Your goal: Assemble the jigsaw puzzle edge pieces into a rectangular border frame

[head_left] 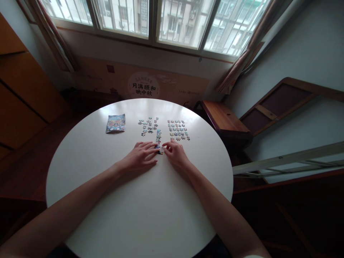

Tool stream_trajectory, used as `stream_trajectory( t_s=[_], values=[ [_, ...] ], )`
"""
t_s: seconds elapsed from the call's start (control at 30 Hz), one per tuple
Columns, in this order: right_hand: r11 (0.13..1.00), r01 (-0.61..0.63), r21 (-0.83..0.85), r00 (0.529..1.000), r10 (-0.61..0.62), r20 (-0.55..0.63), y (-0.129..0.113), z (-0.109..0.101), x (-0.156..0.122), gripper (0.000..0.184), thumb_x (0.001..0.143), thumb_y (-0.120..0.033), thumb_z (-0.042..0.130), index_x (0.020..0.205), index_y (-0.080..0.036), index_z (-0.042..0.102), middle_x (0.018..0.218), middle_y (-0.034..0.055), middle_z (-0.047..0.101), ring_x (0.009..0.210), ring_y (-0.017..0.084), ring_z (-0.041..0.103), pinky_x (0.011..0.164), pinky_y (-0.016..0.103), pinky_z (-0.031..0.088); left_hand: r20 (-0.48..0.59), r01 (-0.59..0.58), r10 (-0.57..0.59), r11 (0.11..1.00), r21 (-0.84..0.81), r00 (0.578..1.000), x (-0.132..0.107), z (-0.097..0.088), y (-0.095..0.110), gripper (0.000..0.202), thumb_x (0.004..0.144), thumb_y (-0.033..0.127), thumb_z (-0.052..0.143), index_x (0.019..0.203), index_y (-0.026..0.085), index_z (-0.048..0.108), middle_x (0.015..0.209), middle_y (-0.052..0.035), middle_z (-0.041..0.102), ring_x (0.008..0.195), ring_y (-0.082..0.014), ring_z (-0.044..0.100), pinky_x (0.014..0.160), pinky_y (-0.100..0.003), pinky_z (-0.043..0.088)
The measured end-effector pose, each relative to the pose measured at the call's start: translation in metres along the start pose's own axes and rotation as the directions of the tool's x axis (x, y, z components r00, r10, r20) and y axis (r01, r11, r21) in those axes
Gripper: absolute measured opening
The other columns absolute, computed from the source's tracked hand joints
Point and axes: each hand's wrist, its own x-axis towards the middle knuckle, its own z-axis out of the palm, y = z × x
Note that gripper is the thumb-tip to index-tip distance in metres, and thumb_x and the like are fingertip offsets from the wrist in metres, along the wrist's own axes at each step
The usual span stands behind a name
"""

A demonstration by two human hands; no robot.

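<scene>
The near end of a narrow strip of joined puzzle pieces (158, 134) is covered by the fingers of the left hand (142, 154), which is laid flat with its fingers loosely spread. The thumb and fingers of the right hand (174, 152) are brought close together just beside that end; whether a piece is pinched there cannot be told. Beyond the left hand, loose pieces (150, 131) are scattered, and farther to its left a packet (115, 123) is laid. Beyond the right hand, separate pieces (178, 139) are set in rows. All are borne by a white table (134, 218). The pieces would likely be light, stiff and easily slid, best gripped by their edges; the strip could be bent at its joints if lifted.
</scene>
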Motion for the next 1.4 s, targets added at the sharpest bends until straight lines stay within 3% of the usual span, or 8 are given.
stream_trajectory(
  t_s=[0.63,1.13,1.4],
  values=[
    [1.0,-0.014,0.005,1.0,0.014,0.0,-0.0021,-0.0012,-0.0003,0.015,0.083,-0.018,0.06,0.092,-0.023,0.072,0.078,0.0015,0.063,0.08,0.016,0.059,0.083,0.03,0.042,-0.016,0.019,-0.019,1.0,0.013,1.0,0.0005,0.0024,-0.0017,0.044,0.093,0.047,0.047,0.136,0.035,0.05,0.146,-0.0029,0.046,0.134,-0.0269,0.039,0.108,-0.045,0.028],
    [1.0,-0.015,0.003,1.0,0.015,0.008,-0.0021,-0.0006,-0.0005,0.015,0.084,-0.018,0.059,0.092,-0.022,0.072,0.079,0.0015,0.063,0.075,0.014,0.06,0.093,0.036,0.041,-0.062,0.039,-0.04,0.999,-0.009,0.997,0.0002,0.0036,-0.0014,0.042,0.091,0.045,0.052,0.131,0.033,0.055,0.142,-0.0036,0.05,0.132,-0.0261,0.041,0.108,-0.045,0.03],
    [1.0,0.0,0.01,1.0,0.0,0.0,-0.0001,0.0004,-0.0009,0.017,0.083,-0.017,0.059,0.093,-0.022,0.072,0.078,0.0012,0.063,0.078,0.015,0.06,0.087,0.032,0.042,-0.11,0.05,-0.053,0.998,-0.032,0.993,0.0018,0.0018,0.0003,0.037,0.09,0.042,0.053,0.125,0.031,0.059,0.136,-0.0042,0.055,0.126,-0.0243,0.047,0.105,-0.043,0.033]
  ],
)
